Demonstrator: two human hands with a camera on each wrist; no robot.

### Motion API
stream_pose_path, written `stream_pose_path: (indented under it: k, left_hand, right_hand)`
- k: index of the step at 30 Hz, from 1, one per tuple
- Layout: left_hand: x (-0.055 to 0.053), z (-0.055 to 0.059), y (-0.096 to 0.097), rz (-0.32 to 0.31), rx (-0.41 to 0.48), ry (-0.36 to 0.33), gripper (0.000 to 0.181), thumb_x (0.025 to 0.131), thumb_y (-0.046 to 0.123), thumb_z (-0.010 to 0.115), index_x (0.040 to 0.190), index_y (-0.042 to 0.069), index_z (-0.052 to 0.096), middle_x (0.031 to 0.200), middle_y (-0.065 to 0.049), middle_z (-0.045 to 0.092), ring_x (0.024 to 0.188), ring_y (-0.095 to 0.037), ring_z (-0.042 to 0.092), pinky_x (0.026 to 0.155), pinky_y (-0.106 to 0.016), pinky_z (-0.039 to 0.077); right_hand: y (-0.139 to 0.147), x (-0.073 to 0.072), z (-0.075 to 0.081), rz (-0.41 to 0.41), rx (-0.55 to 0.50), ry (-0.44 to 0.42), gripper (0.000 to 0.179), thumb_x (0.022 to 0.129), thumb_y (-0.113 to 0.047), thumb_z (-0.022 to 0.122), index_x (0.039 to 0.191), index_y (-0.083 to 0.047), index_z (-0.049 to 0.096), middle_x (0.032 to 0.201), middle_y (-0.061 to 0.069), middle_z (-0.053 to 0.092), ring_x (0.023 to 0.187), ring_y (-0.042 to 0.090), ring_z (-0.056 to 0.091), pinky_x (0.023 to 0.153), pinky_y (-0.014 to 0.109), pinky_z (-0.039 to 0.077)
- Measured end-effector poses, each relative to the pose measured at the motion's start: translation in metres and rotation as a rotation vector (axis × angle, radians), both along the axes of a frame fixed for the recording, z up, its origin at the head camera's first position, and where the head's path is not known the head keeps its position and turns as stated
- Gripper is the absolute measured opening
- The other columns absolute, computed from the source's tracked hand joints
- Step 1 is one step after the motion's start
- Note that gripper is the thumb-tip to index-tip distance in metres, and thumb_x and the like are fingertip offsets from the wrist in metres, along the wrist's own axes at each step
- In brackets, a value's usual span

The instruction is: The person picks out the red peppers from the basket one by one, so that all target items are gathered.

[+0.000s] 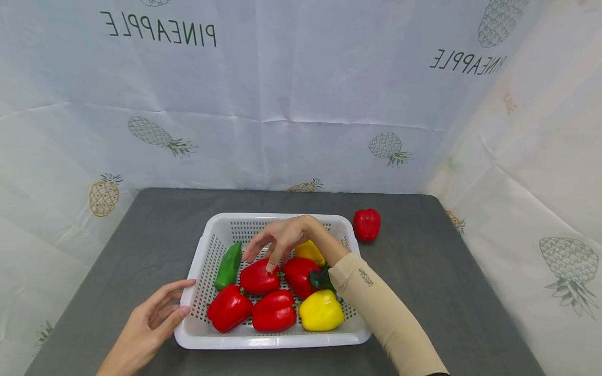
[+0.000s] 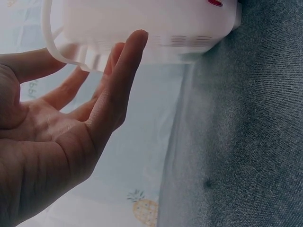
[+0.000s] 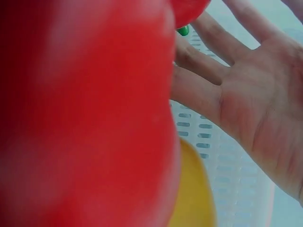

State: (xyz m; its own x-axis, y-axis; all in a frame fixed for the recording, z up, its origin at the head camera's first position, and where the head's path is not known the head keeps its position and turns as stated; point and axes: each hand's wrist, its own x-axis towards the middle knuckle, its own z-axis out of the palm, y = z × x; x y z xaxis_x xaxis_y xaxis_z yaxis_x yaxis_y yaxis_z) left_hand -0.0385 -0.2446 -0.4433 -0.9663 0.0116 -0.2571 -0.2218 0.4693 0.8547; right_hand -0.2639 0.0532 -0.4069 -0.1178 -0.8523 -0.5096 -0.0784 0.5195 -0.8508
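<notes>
A white perforated basket (image 1: 275, 342) holds several red bell peppers, two yellow bell peppers and a long green pepper (image 1: 229, 265). At its left side is my left hand (image 1: 149, 324), thumb and forefinger touching the rim. In the left wrist view the fingers of my left hand (image 2: 71, 127) are loosely extended beside the basket wall. My right hand (image 1: 284, 237) reaches down into the basket, its thumb touching a red bell pepper (image 1: 258, 278). Its other fingers spread behind that pepper. Nearer the right wrist camera, a large blurred red pepper (image 3: 94, 118) hides some fingertips.
One red bell pepper (image 1: 367, 225) lies outside the basket, at its back right. A yellow bell pepper (image 1: 322, 311) sits in the basket's front right; another yellow pepper (image 1: 310, 251) is partly under the right forearm. A pineapple-print cloth (image 1: 282, 104) hangs behind the dark grey table (image 1: 423, 271).
</notes>
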Motion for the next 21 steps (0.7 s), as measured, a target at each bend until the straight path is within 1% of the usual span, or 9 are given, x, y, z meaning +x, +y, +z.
stream_pose_path:
  k: [2,4,6,8,11,13,17,21]
  left_hand:
    - [0.000,0.000,0.001,0.001,-0.002,-0.001,0.063,0.105,0.030,0.074,0.160,0.016,0.047,0.143,-0.019,0.065,0.112,-0.014,0.075,0.087,-0.038,0.068]
    - [0.000,0.000,0.001,-0.002,-0.001,0.003,0.062,0.105,0.029,0.074,0.160,0.016,0.047,0.142,-0.019,0.065,0.112,-0.013,0.075,0.085,-0.035,0.068]
    - [0.001,0.000,0.001,-0.003,0.001,0.008,0.062,0.105,0.029,0.074,0.160,0.016,0.048,0.142,-0.018,0.066,0.110,-0.010,0.074,0.083,-0.032,0.067]
    - [0.001,0.000,0.001,-0.002,0.004,0.008,0.062,0.105,0.029,0.074,0.160,0.016,0.048,0.141,-0.018,0.066,0.109,-0.008,0.073,0.082,-0.030,0.067]
    - [0.001,0.000,0.001,0.001,0.002,0.006,0.062,0.105,0.029,0.073,0.160,0.016,0.048,0.142,-0.018,0.066,0.109,-0.008,0.073,0.083,-0.032,0.067]
    - [0.001,0.000,0.001,0.001,0.002,0.002,0.062,0.105,0.030,0.073,0.160,0.016,0.047,0.142,-0.018,0.065,0.110,-0.009,0.074,0.085,-0.036,0.068]
    - [0.000,0.000,0.001,-0.004,0.002,0.008,0.062,0.105,0.029,0.074,0.160,0.016,0.048,0.142,-0.018,0.066,0.109,-0.009,0.074,0.083,-0.033,0.067]
    - [0.000,0.001,0.000,-0.005,0.000,0.007,0.062,0.105,0.029,0.073,0.160,0.016,0.048,0.141,-0.018,0.066,0.109,-0.009,0.074,0.082,-0.034,0.068]
  right_hand:
    - [-0.001,0.001,0.000,0.007,0.022,0.003,0.069,0.092,-0.009,0.079,0.156,-0.009,0.055,0.148,-0.004,0.066,0.118,0.023,0.074,0.086,0.036,0.066]
    - [-0.003,0.001,0.001,0.018,0.043,0.011,0.068,0.092,-0.011,0.079,0.156,-0.011,0.056,0.145,-0.008,0.066,0.115,0.021,0.074,0.083,0.033,0.065]
    - [-0.005,0.002,0.001,0.032,0.060,0.030,0.066,0.092,-0.013,0.080,0.154,-0.014,0.059,0.144,-0.009,0.066,0.116,0.018,0.073,0.082,0.031,0.065]
    - [-0.007,0.003,0.000,0.042,0.080,0.044,0.064,0.091,-0.014,0.081,0.152,-0.017,0.061,0.144,-0.010,0.066,0.117,0.016,0.071,0.081,0.031,0.064]
    - [-0.010,0.003,-0.001,0.049,0.108,0.053,0.062,0.091,-0.014,0.081,0.150,-0.020,0.063,0.143,-0.009,0.065,0.120,0.013,0.067,0.082,0.031,0.063]
    - [-0.011,0.004,-0.001,0.049,0.118,0.053,0.063,0.090,-0.013,0.082,0.150,-0.021,0.063,0.142,-0.009,0.065,0.121,0.014,0.066,0.083,0.031,0.063]
    - [-0.012,0.004,-0.001,0.051,0.124,0.045,0.065,0.090,-0.011,0.082,0.151,-0.020,0.061,0.141,-0.004,0.065,0.122,0.016,0.066,0.089,0.034,0.065]
    - [-0.013,0.005,-0.002,0.055,0.130,0.028,0.067,0.090,-0.010,0.081,0.152,-0.020,0.060,0.142,0.001,0.065,0.120,0.016,0.067,0.093,0.035,0.066]
